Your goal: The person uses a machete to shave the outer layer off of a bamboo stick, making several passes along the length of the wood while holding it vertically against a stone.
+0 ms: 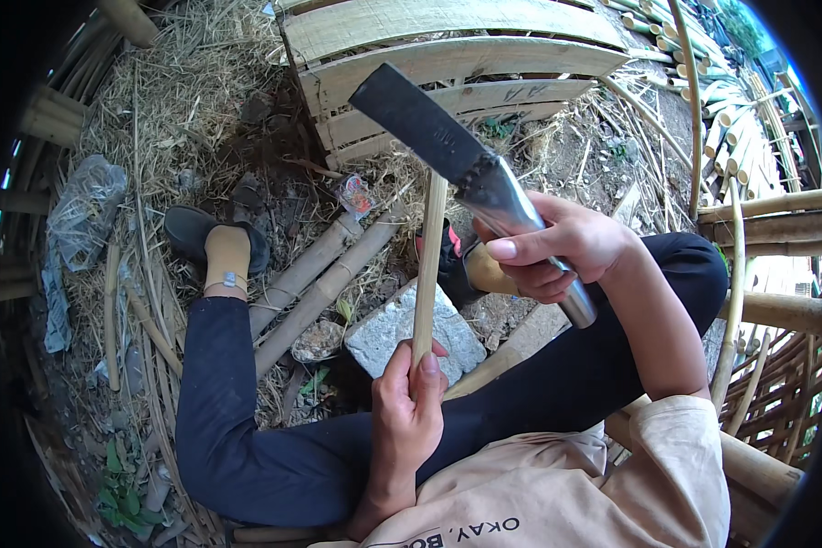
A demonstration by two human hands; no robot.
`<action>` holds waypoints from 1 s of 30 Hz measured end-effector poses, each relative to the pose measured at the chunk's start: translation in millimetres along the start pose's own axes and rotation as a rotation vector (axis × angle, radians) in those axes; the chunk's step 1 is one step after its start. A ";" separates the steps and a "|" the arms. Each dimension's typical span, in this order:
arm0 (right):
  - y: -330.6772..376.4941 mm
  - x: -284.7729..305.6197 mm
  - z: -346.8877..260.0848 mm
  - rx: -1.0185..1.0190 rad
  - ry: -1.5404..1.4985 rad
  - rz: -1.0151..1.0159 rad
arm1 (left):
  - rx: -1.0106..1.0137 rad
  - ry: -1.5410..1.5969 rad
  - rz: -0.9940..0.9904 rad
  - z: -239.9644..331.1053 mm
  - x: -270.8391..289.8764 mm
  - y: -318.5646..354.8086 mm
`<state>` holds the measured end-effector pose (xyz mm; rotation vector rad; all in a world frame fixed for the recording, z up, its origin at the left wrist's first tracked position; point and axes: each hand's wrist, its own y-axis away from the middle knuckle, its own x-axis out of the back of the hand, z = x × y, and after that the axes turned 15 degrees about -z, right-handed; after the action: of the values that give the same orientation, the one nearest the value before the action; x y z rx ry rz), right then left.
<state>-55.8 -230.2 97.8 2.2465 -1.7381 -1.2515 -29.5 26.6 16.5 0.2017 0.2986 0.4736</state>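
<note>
My left hand [405, 416] is closed around the lower end of a split bamboo strip [427, 265], which stands nearly upright. In my right hand [571, 245] is a chopping knife [425, 128] with a broad dark blade, a rough weld and a shiny metal tube handle. The blade is raised, pointing to the upper left, and crosses in front of the strip's upper end; whether they touch I cannot tell. Behind the strip, between my legs, lies a pale stone block [379, 333].
A slatted wooden crate [466, 59] stands ahead. Two bamboo poles [324, 288] lie beside the block, near a small rock [318, 341]. Straw covers the ground, with a plastic bag [87, 210] at left. Cut bamboo [731, 137] is piled far right, and bamboo rails [781, 310] stand closer.
</note>
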 end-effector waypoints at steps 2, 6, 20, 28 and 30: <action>-4.2 4.6 2.6 -0.005 -0.009 0.034 | 0.002 0.046 0.001 0.2 0.9 0.3; -3.8 8.9 0.1 0.051 -0.025 0.145 | -0.010 0.062 0.126 -2.8 7.0 0.5; 3.5 3.5 -2.3 0.045 -0.024 0.085 | 0.000 0.041 0.055 -2.0 5.3 -0.4; 0.5 12.6 2.1 0.023 0.039 0.161 | -0.009 0.084 0.163 0.5 10.9 -1.4; 0.6 12.5 0.7 0.014 0.173 0.332 | 0.007 0.128 0.213 3.9 14.1 1.1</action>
<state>-56.1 -240.5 90.6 1.8999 -1.9513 -0.9510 -16.7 33.8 17.1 0.2110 0.4066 0.6982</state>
